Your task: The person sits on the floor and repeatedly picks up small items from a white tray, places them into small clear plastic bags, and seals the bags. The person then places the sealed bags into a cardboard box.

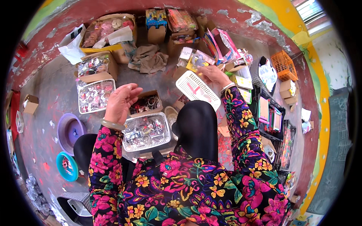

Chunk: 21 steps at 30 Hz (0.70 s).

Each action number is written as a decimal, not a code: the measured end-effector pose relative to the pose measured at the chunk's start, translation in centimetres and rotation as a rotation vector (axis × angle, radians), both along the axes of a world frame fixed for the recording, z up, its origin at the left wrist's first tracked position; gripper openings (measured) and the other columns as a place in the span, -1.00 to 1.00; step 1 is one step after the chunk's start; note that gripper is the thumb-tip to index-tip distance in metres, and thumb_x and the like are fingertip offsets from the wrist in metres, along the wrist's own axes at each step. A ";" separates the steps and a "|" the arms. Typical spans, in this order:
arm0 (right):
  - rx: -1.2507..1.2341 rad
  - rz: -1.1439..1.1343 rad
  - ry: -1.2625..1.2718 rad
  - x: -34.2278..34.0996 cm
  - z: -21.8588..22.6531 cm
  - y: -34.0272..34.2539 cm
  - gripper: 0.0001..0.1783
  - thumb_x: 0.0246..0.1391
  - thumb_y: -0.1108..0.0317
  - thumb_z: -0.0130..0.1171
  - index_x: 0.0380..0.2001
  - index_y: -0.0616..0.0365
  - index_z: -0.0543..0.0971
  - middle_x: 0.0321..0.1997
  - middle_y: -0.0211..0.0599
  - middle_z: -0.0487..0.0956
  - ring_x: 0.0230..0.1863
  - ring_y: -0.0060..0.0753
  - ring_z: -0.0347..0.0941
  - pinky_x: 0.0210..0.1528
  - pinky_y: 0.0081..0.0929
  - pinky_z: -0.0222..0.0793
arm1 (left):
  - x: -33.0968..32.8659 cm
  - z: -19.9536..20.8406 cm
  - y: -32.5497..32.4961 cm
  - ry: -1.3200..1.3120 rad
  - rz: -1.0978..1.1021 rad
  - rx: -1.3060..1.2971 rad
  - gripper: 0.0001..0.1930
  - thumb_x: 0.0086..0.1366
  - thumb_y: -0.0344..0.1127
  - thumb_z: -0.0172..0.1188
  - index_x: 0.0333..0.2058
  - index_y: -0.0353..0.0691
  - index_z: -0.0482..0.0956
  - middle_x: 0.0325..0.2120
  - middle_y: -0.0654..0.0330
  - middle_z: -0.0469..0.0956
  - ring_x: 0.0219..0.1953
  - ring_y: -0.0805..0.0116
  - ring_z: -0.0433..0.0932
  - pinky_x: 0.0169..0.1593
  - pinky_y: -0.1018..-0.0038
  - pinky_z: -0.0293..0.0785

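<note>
My left hand [122, 101] hovers over a cardboard box [148, 109] of small trinkets, between two white trays of packaged pieces. Its fingers reach to the right, slightly bent, with nothing visible in them. The nearer white tray [164, 140] lies below it; the other white tray [81, 110] is farther left. My right hand [214, 75] extends past the upper edge of a white slotted basket [183, 83], which holds a few pink and pale pieces. Its fingertips close on the edge of a yellow packet [193, 67]; the exact grip is partly hidden.
Cartons of packaged goods [156, 35] line the far wall. A brown cloth [149, 60] lies on the floor. Purple [62, 133] and teal basins [60, 170] stand at left. Black crates [260, 132] and an orange crate [284, 66] are at right. My dark-clad knee [198, 128] rises centrally.
</note>
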State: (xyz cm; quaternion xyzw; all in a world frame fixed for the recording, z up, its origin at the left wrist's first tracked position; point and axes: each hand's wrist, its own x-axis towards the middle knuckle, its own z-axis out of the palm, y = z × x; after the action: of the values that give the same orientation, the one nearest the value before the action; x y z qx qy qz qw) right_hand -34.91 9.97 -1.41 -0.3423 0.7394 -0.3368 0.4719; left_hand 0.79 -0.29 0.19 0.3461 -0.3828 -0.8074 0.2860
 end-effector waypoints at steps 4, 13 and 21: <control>-0.263 0.042 -0.414 8.5 6.3 -3.9 -0.78 0.03 0.24 0.16 -0.34 0.16 0.55 -0.52 -0.49 0.50 -0.52 -0.72 0.39 -0.48 -0.74 0.30 | 0.4 -0.7 -0.3 0.102 -0.004 -0.008 -0.72 0.27 -0.20 0.00 -0.16 -0.27 0.43 -0.21 0.11 0.52 -0.14 0.36 0.49 -0.14 0.51 0.37; -0.395 -0.183 -0.681 20.1 4.7 -6.9 -0.83 0.09 0.34 0.04 -0.27 0.16 0.44 -0.41 -0.34 0.56 -0.37 -0.49 0.51 -0.45 -0.64 0.38 | 0.4 1.7 -0.1 0.276 0.123 0.027 -0.62 0.29 -0.09 -0.02 -0.06 -0.23 0.36 -0.17 0.18 0.48 -0.09 0.48 0.40 -0.38 0.66 0.36; -0.297 0.020 -0.559 21.2 2.2 -6.4 -0.82 0.03 0.39 0.09 -0.27 0.16 0.43 -0.34 -0.36 0.55 -0.33 -0.54 0.52 -0.42 -0.68 0.37 | 1.1 0.4 -0.7 0.258 0.299 0.061 -0.82 0.28 -0.31 0.01 -0.20 -0.24 0.47 -0.30 0.25 0.54 -0.24 0.47 0.52 -0.36 0.67 0.43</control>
State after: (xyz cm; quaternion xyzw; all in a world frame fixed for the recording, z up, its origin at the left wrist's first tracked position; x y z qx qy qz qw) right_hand -13.69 3.61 0.79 -0.3087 0.5205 -0.5175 0.6049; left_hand 1.91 -1.00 0.59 0.3014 -0.2626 -0.8047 0.4389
